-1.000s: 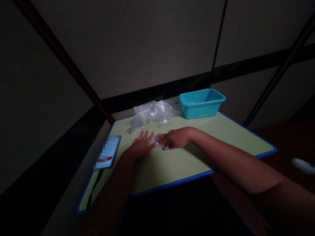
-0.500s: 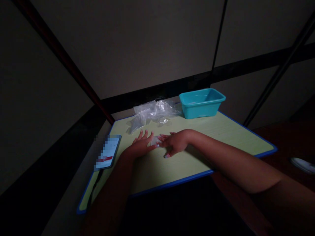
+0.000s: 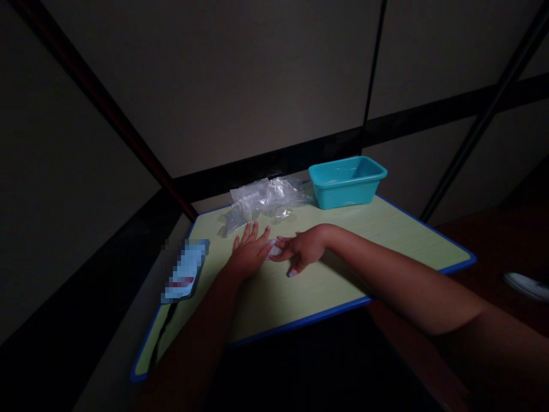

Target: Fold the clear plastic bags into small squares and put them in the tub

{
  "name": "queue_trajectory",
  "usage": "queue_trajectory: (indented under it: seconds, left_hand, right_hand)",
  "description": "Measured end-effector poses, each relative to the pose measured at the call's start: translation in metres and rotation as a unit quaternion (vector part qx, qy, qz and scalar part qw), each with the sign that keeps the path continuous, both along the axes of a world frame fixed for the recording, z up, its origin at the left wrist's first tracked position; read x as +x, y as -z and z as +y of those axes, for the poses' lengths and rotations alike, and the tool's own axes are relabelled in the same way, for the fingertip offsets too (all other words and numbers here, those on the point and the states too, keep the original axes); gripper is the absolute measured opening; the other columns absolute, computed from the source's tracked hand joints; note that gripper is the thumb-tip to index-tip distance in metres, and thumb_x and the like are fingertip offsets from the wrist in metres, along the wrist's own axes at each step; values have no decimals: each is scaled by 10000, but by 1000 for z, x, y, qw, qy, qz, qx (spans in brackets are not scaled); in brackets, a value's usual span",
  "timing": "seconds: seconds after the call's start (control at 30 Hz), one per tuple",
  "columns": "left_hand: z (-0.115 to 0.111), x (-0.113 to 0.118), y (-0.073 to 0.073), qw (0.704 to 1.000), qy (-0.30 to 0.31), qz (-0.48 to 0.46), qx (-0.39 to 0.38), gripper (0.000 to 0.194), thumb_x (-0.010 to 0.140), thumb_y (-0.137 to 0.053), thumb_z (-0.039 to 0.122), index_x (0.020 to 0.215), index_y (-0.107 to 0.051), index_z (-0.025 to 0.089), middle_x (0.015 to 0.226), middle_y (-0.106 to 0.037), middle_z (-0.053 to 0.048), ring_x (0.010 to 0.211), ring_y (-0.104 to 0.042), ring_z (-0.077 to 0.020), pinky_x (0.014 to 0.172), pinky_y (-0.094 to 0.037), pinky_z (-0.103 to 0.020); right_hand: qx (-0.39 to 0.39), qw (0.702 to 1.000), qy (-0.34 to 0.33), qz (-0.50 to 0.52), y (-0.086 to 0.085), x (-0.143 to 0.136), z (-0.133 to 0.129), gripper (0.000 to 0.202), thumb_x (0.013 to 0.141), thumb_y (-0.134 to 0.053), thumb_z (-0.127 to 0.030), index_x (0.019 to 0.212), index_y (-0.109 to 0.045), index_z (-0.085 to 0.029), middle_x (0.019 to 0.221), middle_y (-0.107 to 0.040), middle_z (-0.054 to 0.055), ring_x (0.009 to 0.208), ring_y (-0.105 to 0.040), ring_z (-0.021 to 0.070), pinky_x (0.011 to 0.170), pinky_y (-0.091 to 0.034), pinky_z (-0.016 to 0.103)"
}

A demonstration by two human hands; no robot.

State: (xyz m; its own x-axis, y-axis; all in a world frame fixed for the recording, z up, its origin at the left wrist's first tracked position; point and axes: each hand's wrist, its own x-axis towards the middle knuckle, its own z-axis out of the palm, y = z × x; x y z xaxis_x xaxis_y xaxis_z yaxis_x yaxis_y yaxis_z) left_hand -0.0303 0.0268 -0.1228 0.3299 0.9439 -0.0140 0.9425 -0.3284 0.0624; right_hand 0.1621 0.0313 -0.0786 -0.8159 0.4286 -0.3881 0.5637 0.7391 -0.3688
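Observation:
A small whitish, translucent piece [image 3: 274, 249] lies on the pale yellow-green table [image 3: 412, 240], partly covered by my fingers; its kind is unclear. My left hand [image 3: 251, 252] is spread palm down at its left side, with the thumb side touching it or very close. From the right, my right hand [image 3: 304, 250] reaches over the piece with fingers stretched out and pressed on it, thumb apart on the tabletop. Just beyond my hands lie crumpled clear plastic bags [image 3: 266, 200].
A turquoise plastic basin [image 3: 346, 194] stands at the back right of the table. To the left lies a phone [image 3: 186, 272] with a lit screen, a dark strap or cable [image 3: 163, 335] below it. Panelled walls rise behind. A white shoe [image 3: 525, 285] shows on the floor at right.
My left hand has shifted a little right and forward, nearer the whitish piece. My right hand stays nearly in place over it. The view has tilted slightly.

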Motion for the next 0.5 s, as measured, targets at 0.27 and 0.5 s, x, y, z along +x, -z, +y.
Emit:
queue_trajectory:
  seconds: [0.27, 0.5]
  left_hand:
    - [5, -3, 5, 998, -43, 25, -31, 503, 929, -216, 418, 1428, -212, 355, 1530, -30, -46, 1382, 63, -279, 1039, -156, -589]
    - [4, -6, 7, 997, -62, 29, -47, 515, 921, -194, 469, 1429, -158, 391, 1529, -23, -48, 1379, 68, -286, 1028, -146, -612]
  right_hand:
    - [22, 1000, 14, -4, 4, -7, -6, 780, 756, -640, -421, 1417, -250, -277, 1511, -58, 122, 1369, 4, 323, 1029, -83, 626]
    - [16, 1000, 1, -23, -2, -2, -5, 728, 790, -599, -447, 1414, -271, -266, 1506, -108, 132, 1370, -37, 312, 1044, -101, 591]
